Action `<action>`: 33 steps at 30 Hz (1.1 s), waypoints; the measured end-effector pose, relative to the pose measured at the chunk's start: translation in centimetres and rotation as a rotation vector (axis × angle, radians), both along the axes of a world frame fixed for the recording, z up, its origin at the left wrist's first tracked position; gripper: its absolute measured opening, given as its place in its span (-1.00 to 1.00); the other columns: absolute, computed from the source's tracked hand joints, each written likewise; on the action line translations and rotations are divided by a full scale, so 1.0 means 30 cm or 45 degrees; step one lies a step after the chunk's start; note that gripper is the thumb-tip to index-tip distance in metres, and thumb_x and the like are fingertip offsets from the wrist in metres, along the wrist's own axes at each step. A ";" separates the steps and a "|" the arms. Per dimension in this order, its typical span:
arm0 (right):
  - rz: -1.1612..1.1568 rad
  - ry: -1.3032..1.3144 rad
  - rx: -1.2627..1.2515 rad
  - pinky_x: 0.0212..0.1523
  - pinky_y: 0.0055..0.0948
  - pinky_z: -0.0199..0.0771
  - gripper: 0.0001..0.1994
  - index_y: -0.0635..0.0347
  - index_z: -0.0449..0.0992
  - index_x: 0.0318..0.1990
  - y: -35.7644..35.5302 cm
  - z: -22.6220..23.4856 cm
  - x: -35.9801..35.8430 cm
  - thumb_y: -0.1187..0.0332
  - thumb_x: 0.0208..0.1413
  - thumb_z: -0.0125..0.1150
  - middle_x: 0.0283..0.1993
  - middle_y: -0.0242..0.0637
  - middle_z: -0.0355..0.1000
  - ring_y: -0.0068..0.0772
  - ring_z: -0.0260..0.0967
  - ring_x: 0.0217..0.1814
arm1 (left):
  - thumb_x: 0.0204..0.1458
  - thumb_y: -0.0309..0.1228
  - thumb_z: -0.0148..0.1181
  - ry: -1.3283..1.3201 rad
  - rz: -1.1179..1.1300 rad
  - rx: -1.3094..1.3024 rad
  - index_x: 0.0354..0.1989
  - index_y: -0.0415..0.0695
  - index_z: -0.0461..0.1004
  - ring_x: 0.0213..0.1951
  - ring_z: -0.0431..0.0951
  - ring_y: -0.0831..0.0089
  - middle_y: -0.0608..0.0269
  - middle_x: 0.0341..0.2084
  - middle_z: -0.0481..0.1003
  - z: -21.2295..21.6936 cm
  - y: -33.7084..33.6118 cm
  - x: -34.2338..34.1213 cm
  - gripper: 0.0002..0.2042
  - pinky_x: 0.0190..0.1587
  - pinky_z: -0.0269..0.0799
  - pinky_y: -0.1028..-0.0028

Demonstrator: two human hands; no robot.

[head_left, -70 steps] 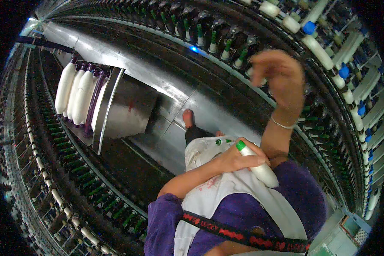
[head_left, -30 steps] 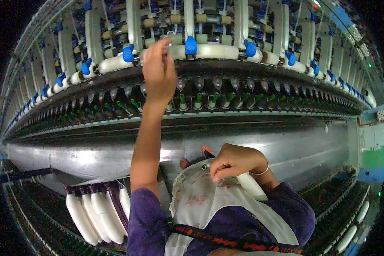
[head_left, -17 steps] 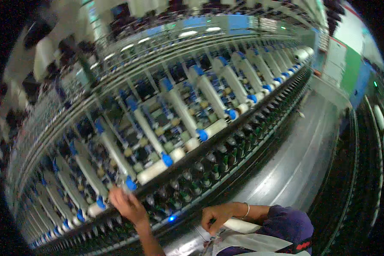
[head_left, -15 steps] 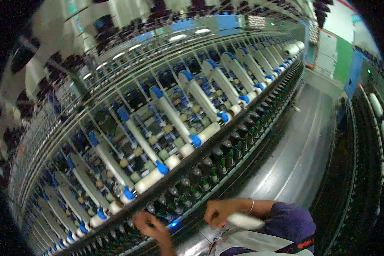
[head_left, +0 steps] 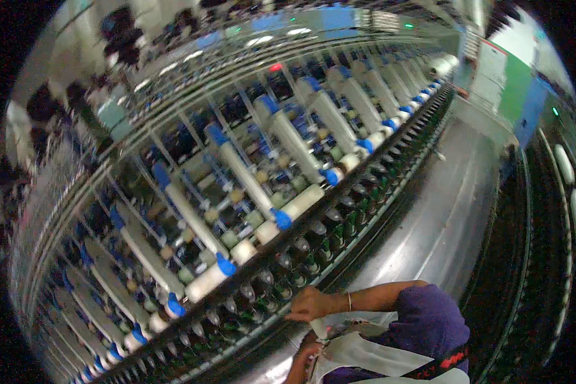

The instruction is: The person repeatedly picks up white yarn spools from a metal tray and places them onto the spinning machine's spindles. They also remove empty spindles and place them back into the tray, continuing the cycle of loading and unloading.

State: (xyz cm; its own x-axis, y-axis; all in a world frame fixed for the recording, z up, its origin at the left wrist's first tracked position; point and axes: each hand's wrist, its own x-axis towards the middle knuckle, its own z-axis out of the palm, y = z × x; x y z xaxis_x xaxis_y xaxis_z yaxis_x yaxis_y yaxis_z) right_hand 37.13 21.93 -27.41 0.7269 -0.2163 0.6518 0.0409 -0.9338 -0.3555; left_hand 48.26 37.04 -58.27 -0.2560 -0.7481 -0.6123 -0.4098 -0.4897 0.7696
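Observation:
My right hand (head_left: 310, 304) is closed, knuckles up, in front of the lower rail of a long spinning machine (head_left: 249, 182). What its fingers hold, if anything, is hidden. Below it, close to my body, is my left hand (head_left: 310, 351), partly covered, its fingers not readable. A small pale piece (head_left: 319, 328) shows between the two hands; its kind is unclear. Nearest to my right hand on the machine is the row of dark spindles (head_left: 299, 276) with green parts. Above them run white rollers (head_left: 211, 281) and slanting arms with blue tips (head_left: 225, 264).
A shiny metal-like aisle floor (head_left: 438, 217) runs along the machine to the far right. Another machine row (head_left: 525, 256) with white rolls (head_left: 564, 164) stands across the aisle. Green and blue panels (head_left: 521, 96) rise at the far end. My white apron (head_left: 365, 358) fills the lower edge.
My left hand has left the spindle row and come back toward my body. My right hand has risen slightly toward the machine. The white roll near my right forearm no longer shows there. The view has shifted.

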 end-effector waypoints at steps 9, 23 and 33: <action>1.083 1.495 0.384 -0.05 -0.19 0.42 -0.73 0.07 0.57 -0.11 0.131 -0.366 -0.146 0.18 0.13 0.12 -0.11 -0.20 0.47 -0.07 0.40 -0.04 | 0.01 -0.50 0.21 -1.003 1.961 -0.787 0.03 -0.24 0.46 -0.19 0.51 0.17 0.03 -0.21 0.50 0.641 0.709 -0.017 -0.64 -0.07 0.43 0.36; 1.149 1.814 0.645 0.05 -0.38 0.45 -0.61 0.27 0.49 0.06 0.284 -0.327 -0.135 0.46 0.04 0.31 -0.02 -0.26 0.52 -0.42 0.45 0.03 | -0.25 -0.48 0.35 -1.686 2.502 0.637 0.06 -0.02 0.34 -0.10 0.51 0.07 0.18 -0.31 0.54 0.602 1.564 -0.428 -0.42 -0.04 0.32 0.04; 1.376 1.290 0.352 -0.02 -0.35 0.50 -0.67 0.25 0.55 -0.03 0.694 -0.265 0.042 0.35 0.05 0.30 -0.10 -0.13 0.57 -0.25 0.54 -0.06 | -0.22 -0.33 0.36 -1.636 2.257 0.665 -0.09 -0.01 0.50 -0.09 0.49 0.13 0.13 -0.22 0.55 0.669 1.439 -0.455 -0.58 -0.04 0.33 0.16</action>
